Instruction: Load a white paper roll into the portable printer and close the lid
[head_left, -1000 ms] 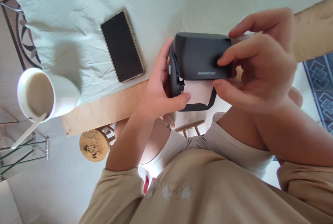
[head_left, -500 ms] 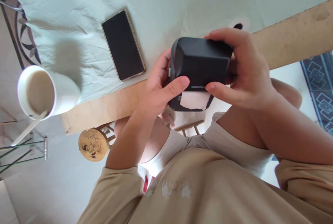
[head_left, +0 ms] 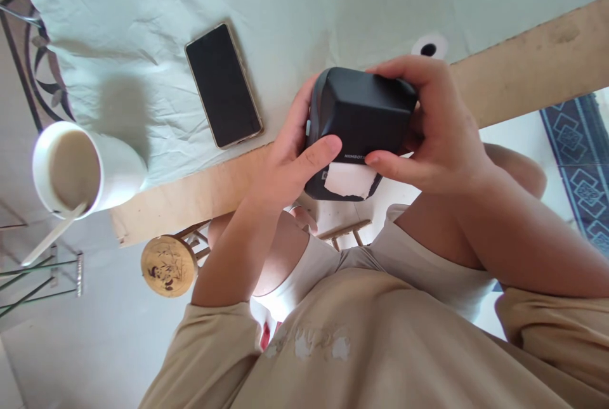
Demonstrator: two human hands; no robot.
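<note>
A black label printer point(head_left: 368, 120) with NIIMBOT lettering is held up between both hands, above the table's front edge. A white strip of label paper point(head_left: 349, 181) with a torn edge sticks out below the lettering. My left hand point(head_left: 299, 155) grips the printer's left side, thumb lying on its face. On the right side, my right hand point(head_left: 432, 123) clasps it with the thumb near the lettering and the index finger along the top edge. The other fingers of both hands are partly hidden behind the printer.
A smartphone point(head_left: 223, 85) with a dark screen lies on the pale cloth. White cup point(head_left: 117, 171) of brown drink, with a spoon point(head_left: 54, 234), stands at the table's left edge. A white paper roll point(head_left: 440, 44) lies beyond my right hand. A round stool point(head_left: 169, 266) is below.
The printer and both hands have shifted slightly left, the right hand more so. More of the white paper roll now shows past the right hand.
</note>
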